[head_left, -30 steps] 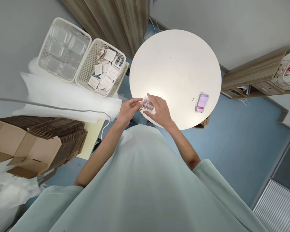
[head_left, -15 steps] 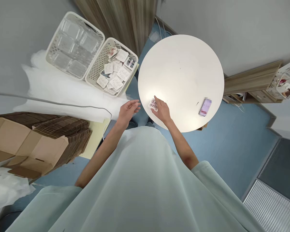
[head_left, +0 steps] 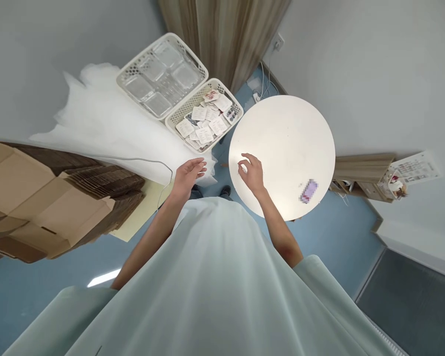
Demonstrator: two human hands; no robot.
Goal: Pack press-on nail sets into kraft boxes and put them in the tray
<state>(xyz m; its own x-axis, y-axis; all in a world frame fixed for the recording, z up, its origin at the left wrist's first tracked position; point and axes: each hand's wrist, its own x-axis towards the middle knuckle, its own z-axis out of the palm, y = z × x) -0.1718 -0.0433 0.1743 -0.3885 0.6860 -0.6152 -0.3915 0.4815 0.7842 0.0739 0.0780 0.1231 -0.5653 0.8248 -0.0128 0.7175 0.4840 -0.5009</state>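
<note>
My right hand point(head_left: 252, 174) bends at the edge side of the round worktop point(head_left: 289, 148), thumb and finger near a small pale thing point(head_left: 244, 169) (whether clamped, I cannot tell). My left hand point(head_left: 186, 176) hangs relaxed, fingers apart from thumb; the basket point(head_left: 178, 115) of packets point(head_left: 204, 135) stands near, probably for easy reaching.

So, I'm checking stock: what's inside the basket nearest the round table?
Loose white squarish packs, a reddish pack and a pack with dark pieces. Whatever lies under the top layer is covered.
</note>
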